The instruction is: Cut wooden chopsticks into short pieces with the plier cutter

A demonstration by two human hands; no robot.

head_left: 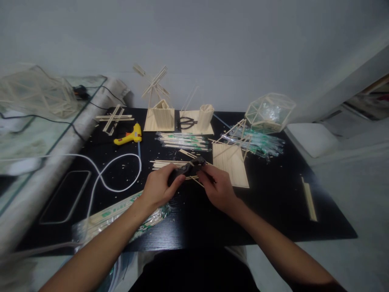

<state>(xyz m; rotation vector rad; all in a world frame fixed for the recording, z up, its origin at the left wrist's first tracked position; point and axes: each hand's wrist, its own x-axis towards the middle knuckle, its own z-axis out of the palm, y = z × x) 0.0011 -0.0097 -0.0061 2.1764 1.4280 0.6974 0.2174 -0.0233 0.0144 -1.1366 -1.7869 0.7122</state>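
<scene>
Small dark object [192, 165], blurry, over loose pale sticks [164, 164] mid-tabletop [194, 219]; left hand [161, 184] and right hand [219, 187] pinch its opposite ends, forearms angled inward from the near side.

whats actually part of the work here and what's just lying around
Likely in the work:
- dark tool at both hands
- loose wooden sticks beside it
- yellow glue gun, set down

Seemingly just lying about:
- white cable
- dark slab with pale rim
</scene>
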